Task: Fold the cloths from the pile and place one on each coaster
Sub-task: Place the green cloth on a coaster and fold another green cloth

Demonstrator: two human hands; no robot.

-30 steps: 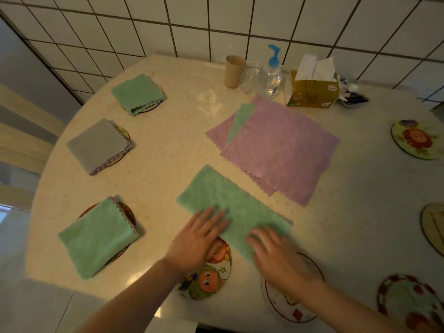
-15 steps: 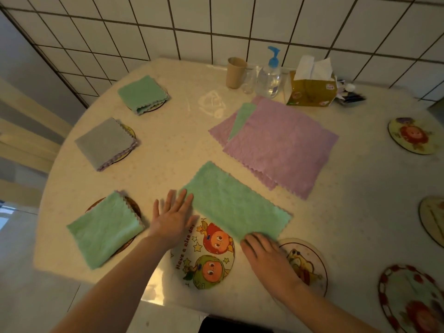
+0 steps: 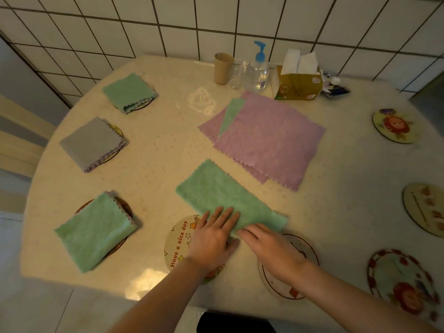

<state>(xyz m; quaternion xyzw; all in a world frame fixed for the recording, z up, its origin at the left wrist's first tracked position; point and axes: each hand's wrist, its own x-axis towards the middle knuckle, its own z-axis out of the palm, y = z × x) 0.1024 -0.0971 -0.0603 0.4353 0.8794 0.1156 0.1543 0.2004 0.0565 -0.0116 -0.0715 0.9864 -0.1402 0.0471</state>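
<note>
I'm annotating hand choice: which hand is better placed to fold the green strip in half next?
Probably the left hand: it lies flat on the near end of the green cloth, toward the free far end. The right hand rests on the near corner and could pin it.

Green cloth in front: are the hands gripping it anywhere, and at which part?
No grip shows. The left hand and right hand lie flat, fingers on the near end of the half-folded green cloth, pressing it to the table.
</note>
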